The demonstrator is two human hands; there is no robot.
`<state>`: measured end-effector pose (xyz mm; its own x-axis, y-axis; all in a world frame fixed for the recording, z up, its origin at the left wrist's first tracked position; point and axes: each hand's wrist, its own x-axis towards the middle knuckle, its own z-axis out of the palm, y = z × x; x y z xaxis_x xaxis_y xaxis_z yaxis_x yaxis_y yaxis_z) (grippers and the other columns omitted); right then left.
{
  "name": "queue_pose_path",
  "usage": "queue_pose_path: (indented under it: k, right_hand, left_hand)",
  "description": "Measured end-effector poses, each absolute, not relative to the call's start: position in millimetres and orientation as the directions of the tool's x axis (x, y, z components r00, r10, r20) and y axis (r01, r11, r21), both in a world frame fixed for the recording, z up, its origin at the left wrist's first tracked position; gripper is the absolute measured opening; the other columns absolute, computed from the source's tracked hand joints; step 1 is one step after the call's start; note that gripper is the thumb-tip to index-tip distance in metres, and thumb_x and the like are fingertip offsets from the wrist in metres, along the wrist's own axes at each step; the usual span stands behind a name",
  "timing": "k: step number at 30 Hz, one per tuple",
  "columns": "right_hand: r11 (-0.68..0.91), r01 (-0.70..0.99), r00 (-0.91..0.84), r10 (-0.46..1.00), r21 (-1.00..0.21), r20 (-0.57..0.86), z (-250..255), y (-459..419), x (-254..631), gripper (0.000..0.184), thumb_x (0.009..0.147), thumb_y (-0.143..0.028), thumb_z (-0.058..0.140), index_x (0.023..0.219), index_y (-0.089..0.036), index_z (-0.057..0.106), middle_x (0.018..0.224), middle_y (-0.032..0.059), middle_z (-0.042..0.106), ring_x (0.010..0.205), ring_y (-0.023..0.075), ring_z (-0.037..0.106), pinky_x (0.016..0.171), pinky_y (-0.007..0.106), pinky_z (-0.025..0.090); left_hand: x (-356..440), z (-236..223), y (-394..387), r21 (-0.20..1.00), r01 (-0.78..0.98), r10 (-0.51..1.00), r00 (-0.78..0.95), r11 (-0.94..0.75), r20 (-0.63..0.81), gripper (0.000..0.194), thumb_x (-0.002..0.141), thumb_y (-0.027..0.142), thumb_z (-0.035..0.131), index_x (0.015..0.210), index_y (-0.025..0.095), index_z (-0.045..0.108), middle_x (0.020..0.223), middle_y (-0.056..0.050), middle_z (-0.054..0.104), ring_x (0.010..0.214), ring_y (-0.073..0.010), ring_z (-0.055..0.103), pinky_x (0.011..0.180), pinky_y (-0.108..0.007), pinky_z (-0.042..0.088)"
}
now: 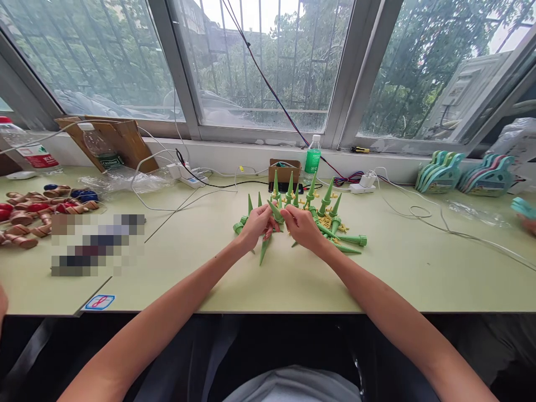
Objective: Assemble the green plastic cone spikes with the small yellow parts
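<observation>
My left hand (256,228) is closed around a green plastic watering spike (275,212), its point tilted up and to the left. My right hand (302,226) pinches close against the side of that spike; whatever its fingertips hold is hidden. Several more green spikes (324,202) stand upright behind the hands, some with small yellow valves. Others lie flat, among them a spike with a ribbed cap (354,240) on the right and a spike (265,251) below my left hand. Loose yellow valves (329,222) are heaped among the standing spikes.
A small cardboard box (285,169), a phone (291,188) and a green-labelled bottle (312,155) stand behind the spikes. Cables (435,215) cross the table (419,279). Wooden pieces (29,215) lie left; teal plastic items (439,172) stand right. Another person's hand (528,223) shows at the right edge.
</observation>
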<state>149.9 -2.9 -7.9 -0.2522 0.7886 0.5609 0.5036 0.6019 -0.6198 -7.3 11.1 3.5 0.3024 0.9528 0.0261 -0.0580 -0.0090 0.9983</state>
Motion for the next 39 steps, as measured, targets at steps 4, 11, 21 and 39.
queue_pose_path:
  k: [4,11,21,39]
  right_hand:
    - [0.604,0.497,-0.24,0.785,-0.622,0.571,-9.3,-1.0,150.0,0.041,0.098,-0.048,0.032,0.067,-0.021,0.033,0.054,-0.0042,0.041,0.051,0.0104,0.037,0.053,0.024,0.029]
    - [0.586,0.477,-0.203,0.799,-0.656,0.566,-8.2,-0.6,150.5,0.044,0.098,-0.051,0.032,0.065,-0.022,0.036,0.052,-0.0035,0.041,0.049,0.0112,0.038,0.052,0.025,0.03]
    - [0.55,0.431,-0.136,0.823,-0.715,0.551,-1.7,-3.7,148.7,0.051,0.097,-0.053,0.034,0.059,-0.02,0.042,0.049,-0.0015,0.048,0.048,0.0115,0.044,0.054,0.026,0.034]
    - [0.575,0.526,-0.177,0.795,-0.626,0.581,-10.9,-4.7,143.6,0.044,0.098,-0.048,0.033,0.064,-0.021,0.037,0.054,-0.0022,0.042,0.049,0.0113,0.036,0.052,0.026,0.027]
  left_hand:
    - [-7.7,3.1,11.5,0.997,-0.07,0.947,0.318,-0.022,0.043,0.045,0.078,0.061,0.06,0.077,0.019,0.047,0.054,0.001,0.058,0.032,-0.0063,0.04,0.031,-0.019,0.027]
    - [-6.8,5.5,7.0,0.996,-0.046,0.938,0.335,-0.08,0.091,0.042,0.079,0.058,0.061,0.086,0.019,0.051,0.061,0.0,0.062,0.036,-0.0065,0.042,0.033,-0.019,0.03]
    - [-6.4,5.6,1.6,0.968,0.01,0.91,0.346,-0.249,0.231,0.042,0.08,0.056,0.062,0.099,0.02,0.051,0.059,0.006,0.053,0.037,-0.0046,0.041,0.034,-0.018,0.031]
    - [-4.7,2.2,2.1,0.947,0.117,0.906,0.346,-0.3,0.245,0.036,0.086,0.05,0.057,0.103,0.019,0.051,0.071,0.002,0.058,0.042,-0.0031,0.039,0.04,-0.018,0.032]
